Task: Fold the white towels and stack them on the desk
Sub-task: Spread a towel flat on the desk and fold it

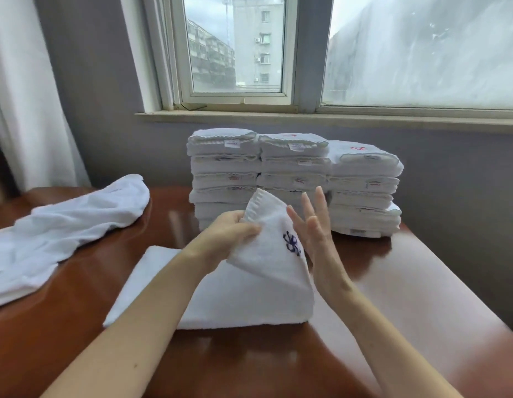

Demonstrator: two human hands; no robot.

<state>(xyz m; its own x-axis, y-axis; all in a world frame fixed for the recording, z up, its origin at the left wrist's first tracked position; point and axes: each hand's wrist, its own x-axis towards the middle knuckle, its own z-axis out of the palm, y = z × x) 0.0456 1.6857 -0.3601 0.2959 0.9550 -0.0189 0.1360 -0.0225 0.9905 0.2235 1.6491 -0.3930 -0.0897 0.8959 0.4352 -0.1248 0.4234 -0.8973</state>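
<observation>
A white towel point(249, 297) with dark blue embroidery lies partly folded on the brown desk point(422, 297) in front of me. My left hand point(226, 234) pinches its lifted corner, raising a flap. My right hand point(312, 228) is beside that flap with fingers spread and straight, holding nothing. Behind stand three stacks of folded white towels point(292, 179) against the wall. An unfolded white towel point(57, 234) lies crumpled at the left.
A window and its sill point(307, 117) run above the stacks. A white curtain point(22, 96) hangs at the left. The desk's right edge slopes away near the grey wall.
</observation>
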